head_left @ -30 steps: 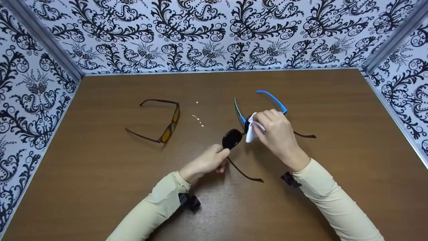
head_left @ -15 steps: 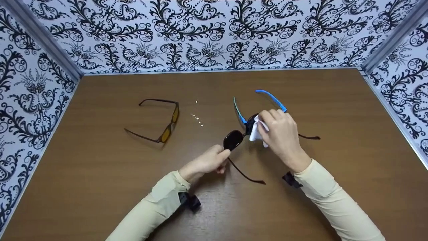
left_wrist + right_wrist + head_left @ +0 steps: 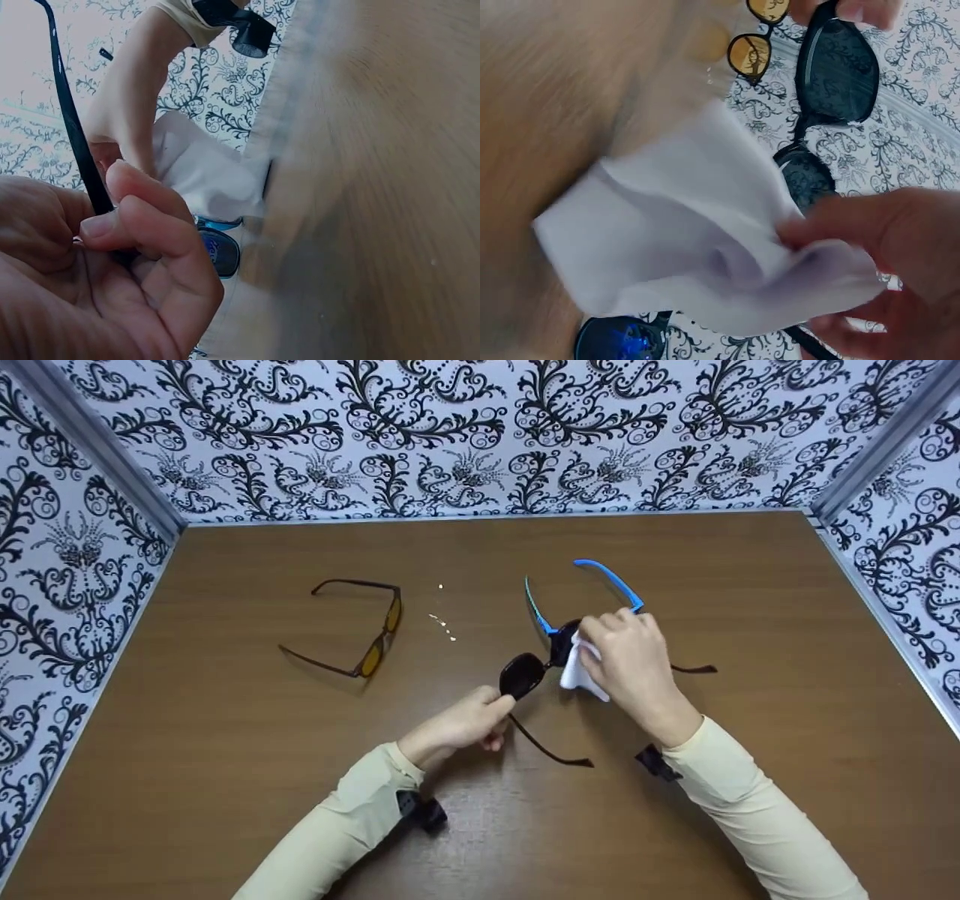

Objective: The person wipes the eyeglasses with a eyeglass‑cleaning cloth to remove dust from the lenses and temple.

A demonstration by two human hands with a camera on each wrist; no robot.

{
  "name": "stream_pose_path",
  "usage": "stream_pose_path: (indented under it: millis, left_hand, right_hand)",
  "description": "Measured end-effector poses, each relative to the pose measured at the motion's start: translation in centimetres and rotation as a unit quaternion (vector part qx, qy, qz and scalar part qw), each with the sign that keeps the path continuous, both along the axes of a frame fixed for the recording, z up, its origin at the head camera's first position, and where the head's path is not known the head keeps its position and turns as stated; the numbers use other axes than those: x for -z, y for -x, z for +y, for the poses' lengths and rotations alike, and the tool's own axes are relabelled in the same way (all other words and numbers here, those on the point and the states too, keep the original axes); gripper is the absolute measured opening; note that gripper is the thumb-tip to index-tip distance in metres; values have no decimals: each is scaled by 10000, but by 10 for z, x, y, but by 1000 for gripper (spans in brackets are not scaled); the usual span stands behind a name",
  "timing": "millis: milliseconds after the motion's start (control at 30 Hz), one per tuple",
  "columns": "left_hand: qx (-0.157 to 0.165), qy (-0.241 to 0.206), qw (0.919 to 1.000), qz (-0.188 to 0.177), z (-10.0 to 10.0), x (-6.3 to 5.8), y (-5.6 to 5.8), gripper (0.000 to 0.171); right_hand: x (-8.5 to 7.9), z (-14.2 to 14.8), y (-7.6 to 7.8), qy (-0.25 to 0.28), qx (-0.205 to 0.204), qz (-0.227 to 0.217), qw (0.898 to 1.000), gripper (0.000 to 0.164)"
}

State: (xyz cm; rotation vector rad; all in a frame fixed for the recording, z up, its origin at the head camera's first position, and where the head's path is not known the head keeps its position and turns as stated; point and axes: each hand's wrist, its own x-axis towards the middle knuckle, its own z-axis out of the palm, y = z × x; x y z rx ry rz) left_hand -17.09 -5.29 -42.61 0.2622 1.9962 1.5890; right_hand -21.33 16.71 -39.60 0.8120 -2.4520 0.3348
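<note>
Your right hand [image 3: 630,656] and its white cloth [image 3: 580,675] have shifted slightly rightward along the black sunglasses [image 3: 523,675]. Your right fingers pinch the cloth at one lens; your left hand [image 3: 459,726] grips their other end. Just beyond your right fingers lie blue-armed glasses [image 3: 615,580]; well left of all your fingers, yellow-lensed glasses [image 3: 372,660] rest on the table [image 3: 247,735].

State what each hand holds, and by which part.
Left hand: black sunglasses, by an outer corner, where one temple joins. Right hand: white cloth, pinched near one edge.
</note>
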Motion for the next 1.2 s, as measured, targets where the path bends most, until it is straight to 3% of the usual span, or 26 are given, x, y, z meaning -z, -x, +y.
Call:
stream_pose_path:
  millis: [67, 133, 233, 300, 433, 533, 600, 667, 767, 833, 967, 1067, 1200]
  left_hand:
    - [0, 9, 10000, -8, 0, 0, 0, 30]
    - [6, -10, 10000, -2, 1, -1, 0, 30]
    - [14, -51, 10000, 2, 0, 0, 1, 30]
    - [10, -42, 10000, 2, 0, 1, 1, 31]
    - [28, 77, 10000, 44, 0, 2, 0, 32]
    - [59, 157, 9998, 89, -1, 3, -1, 33]
    - [62, 169, 9998, 91, -1, 3, 0, 34]
    - [60, 158, 9998, 87, 0, 3, 0, 35]
    - [48, 100, 9999, 16, 0, 4, 0, 36]
    - [52, 66, 10000, -9, -1, 4, -1, 36]
    - [139, 94, 9997, 149, -1, 4, -2, 36]
    - [153, 123, 9994, 289, -1, 3, -2, 37]
    - [91, 126, 9993, 326, 0, 2, -2, 37]
  right_hand:
    - [0, -1, 2, 267, 6, 175, 9995, 15]
    - [-1, -2, 3, 462, -274, 193, 9984, 13]
    - [-1, -1, 5, 394, -822, -102, 9958, 14]
    - [-1, 0, 5, 131, -965, -419, 9944, 16]
    - [-1, 3, 3, -372, -459, -577, 9966, 19]
    - [0, 4, 3, -174, -79, -221, 9996, 16]
    - [0, 3, 4, 146, -173, 0, 9997, 14]
    - [0, 2, 5, 337, -528, 48, 9980, 14]
    - [0, 2, 7, 262, -1104, -260, 9932, 15]
    - [1, 2, 6, 17, -1258, -543, 9906, 17]
    - [1, 5, 4, -437, -849, -545, 9939, 18]
    - [2, 5, 3, -254, -426, -184, 9986, 16]
    - [2, 2, 5, 281, -685, 19, 9973, 14]
